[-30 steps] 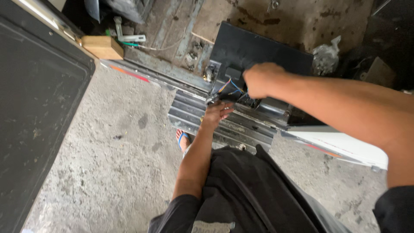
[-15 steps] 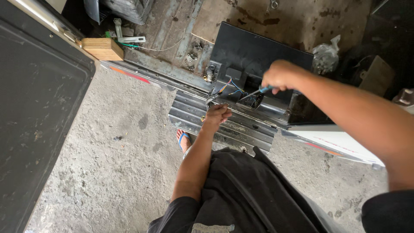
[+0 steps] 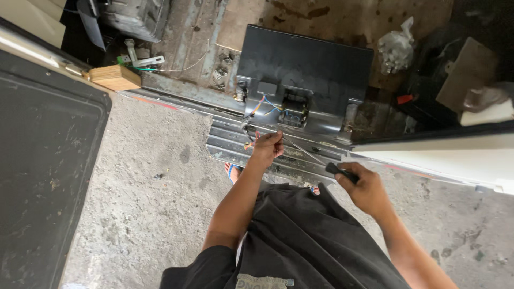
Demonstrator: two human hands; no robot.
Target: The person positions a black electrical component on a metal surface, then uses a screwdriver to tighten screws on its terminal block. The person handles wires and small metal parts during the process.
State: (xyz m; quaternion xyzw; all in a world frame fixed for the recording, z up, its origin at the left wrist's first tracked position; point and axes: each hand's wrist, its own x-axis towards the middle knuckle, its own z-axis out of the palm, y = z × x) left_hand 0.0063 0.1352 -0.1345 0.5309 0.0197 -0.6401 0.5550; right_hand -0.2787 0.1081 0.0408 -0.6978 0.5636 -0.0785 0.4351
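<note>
Bundle of coloured wires [image 3: 256, 119] trailing from dark metal housing [image 3: 305, 69], pinched in left hand [image 3: 266, 148], black-handled screwdriver [image 3: 316, 159] clamped in right hand [image 3: 365, 188]; risk of tip slipping, nicking insulation.

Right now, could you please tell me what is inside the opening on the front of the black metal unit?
Inside the opening of the black metal unit, blue, orange and red wires show beside a small dark component. Deeper in, shadow hides the rest.
</note>
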